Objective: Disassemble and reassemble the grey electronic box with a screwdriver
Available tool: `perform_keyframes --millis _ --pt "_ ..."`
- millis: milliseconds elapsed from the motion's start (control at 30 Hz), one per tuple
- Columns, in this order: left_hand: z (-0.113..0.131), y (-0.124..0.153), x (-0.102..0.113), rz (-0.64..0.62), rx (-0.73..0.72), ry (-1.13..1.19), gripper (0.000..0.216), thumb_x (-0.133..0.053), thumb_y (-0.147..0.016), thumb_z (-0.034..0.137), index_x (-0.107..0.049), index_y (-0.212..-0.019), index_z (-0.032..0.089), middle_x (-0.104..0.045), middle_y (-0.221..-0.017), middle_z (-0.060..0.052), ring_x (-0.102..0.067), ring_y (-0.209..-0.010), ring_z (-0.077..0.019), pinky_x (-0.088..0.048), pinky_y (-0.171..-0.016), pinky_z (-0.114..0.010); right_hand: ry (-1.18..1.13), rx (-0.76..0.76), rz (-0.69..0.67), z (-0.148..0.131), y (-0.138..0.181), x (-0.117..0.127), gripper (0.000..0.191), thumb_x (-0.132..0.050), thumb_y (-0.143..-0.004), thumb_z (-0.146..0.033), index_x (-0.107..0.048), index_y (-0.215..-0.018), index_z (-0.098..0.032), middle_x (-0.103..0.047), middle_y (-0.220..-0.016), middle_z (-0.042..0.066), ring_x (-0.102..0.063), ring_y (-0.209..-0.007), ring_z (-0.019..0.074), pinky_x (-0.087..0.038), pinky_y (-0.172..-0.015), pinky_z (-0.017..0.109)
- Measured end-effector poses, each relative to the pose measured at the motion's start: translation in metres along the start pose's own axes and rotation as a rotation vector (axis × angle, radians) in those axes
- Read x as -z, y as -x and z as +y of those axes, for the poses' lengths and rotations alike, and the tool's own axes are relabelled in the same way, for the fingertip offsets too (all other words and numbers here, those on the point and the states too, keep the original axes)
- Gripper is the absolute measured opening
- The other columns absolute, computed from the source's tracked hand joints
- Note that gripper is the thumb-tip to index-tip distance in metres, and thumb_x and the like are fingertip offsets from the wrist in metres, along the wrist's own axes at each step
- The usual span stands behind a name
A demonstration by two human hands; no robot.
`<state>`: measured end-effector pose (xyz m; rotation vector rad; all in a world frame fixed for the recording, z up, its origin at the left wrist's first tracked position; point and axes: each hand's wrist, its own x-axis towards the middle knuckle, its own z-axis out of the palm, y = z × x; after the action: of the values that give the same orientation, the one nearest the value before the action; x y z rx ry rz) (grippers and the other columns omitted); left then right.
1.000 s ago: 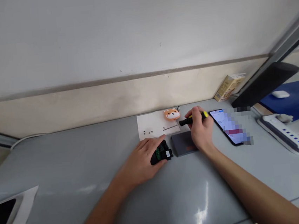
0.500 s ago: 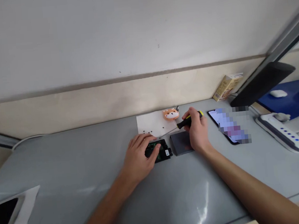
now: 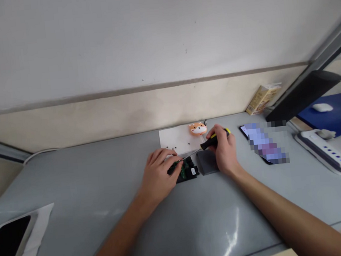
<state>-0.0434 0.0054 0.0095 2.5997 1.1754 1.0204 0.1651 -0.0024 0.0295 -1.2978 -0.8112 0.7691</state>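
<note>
My right hand (image 3: 225, 151) is closed around the black and yellow handle of a screwdriver (image 3: 210, 141). Its thin shaft slants down to the left, and the tip meets the fingertips of my left hand (image 3: 159, 171). Thumb and forefinger of that hand pinch together at the tip, over a black device with a green circuit board (image 3: 189, 172); whatever lies between them is too small to make out. The left hand covers the device's left part. Just right of the device lies a dark grey flat case (image 3: 207, 162), partly behind my right hand.
Several tiny dark screws lie on a white paper sheet (image 3: 174, 137), with an orange animal-faced case (image 3: 198, 129) at its right. Farther right are a phone (image 3: 259, 143), a white power strip (image 3: 326, 149), a small carton (image 3: 262, 99) and a black post (image 3: 303, 95). A dark-screened device (image 3: 9, 244) lies far left.
My left thumb and forefinger have risen from the device and closed together at the screwdriver tip. The screwdriver has shifted slightly left relative to the table. The view has turned slightly.
</note>
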Motion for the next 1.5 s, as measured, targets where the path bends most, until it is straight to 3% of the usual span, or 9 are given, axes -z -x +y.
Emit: perform_keyframes --millis 467,767,867,967,1100,1500 --pt "-0.002 0.0 0.005 -0.08 -0.09 -0.104 0.018 -0.058 -0.1 0.022 -0.075 -0.102 0.025 -0.076 -0.108 -0.003 -0.064 -0.107 -0.023 -0.047 -0.098 -0.044 0.009 0.084 -0.052 -0.001 0.0 0.001 0.045 -0.057 -0.093 -0.057 -0.057 -0.068 -0.019 -0.046 -0.062 -0.004 -0.044 -0.055 0.0093 -0.036 -0.047 0.02" --pt "0.002 0.001 0.004 -0.158 -0.071 -0.023 0.02 -0.055 -0.102 0.024 -0.074 -0.104 0.024 -0.076 -0.108 -0.003 -0.062 -0.112 -0.0227 -0.046 -0.104 -0.044 0.008 0.322 -0.059 0.003 0.002 0.0 0.027 -0.063 -0.094 -0.049 -0.058 -0.089 -0.022 -0.047 -0.067 -0.006 -0.041 -0.054 0.0089 -0.038 -0.05 0.023" --pt "0.001 0.001 0.005 -0.24 -0.047 0.019 0.023 -0.058 -0.102 0.033 -0.07 -0.119 0.025 -0.073 -0.119 -0.004 -0.059 -0.12 -0.0239 -0.045 -0.107 -0.045 0.053 0.376 -0.063 0.002 0.003 0.001 0.026 -0.061 -0.095 -0.047 -0.058 -0.088 -0.022 -0.048 -0.067 -0.006 -0.042 -0.054 0.0093 -0.037 -0.05 0.024" --pt "0.0 -0.001 0.009 -0.337 -0.037 0.058 0.047 -0.067 -0.095 0.045 -0.06 -0.138 0.027 -0.065 -0.136 -0.006 -0.054 -0.129 -0.0272 -0.043 -0.112 -0.048 0.145 0.418 -0.071 0.004 0.004 0.002 0.027 -0.061 -0.095 -0.047 -0.059 -0.085 -0.022 -0.05 -0.066 -0.005 -0.043 -0.055 0.0104 -0.036 -0.051 0.025" --pt "-0.001 -0.001 0.011 -0.426 -0.029 0.099 0.063 -0.071 -0.091 0.05 -0.051 -0.147 0.028 -0.06 -0.143 -0.007 -0.054 -0.131 -0.0286 -0.042 -0.114 -0.049 0.24 0.439 -0.106 0.005 0.007 0.004 0.027 -0.061 -0.094 -0.047 -0.06 -0.083 -0.022 -0.054 -0.068 -0.003 -0.046 -0.059 0.0118 -0.037 -0.055 0.027" --pt "-0.003 0.0 0.008 -0.453 0.009 0.151 0.053 -0.069 -0.093 0.039 -0.053 -0.143 0.031 -0.063 -0.139 -0.005 -0.056 -0.13 -0.0276 -0.045 -0.113 -0.048 0.289 0.424 -0.141 0.005 0.008 0.004 0.026 -0.062 -0.093 -0.046 -0.06 -0.083 -0.023 -0.052 -0.061 -0.004 -0.042 -0.055 0.0117 -0.035 -0.054 0.026"
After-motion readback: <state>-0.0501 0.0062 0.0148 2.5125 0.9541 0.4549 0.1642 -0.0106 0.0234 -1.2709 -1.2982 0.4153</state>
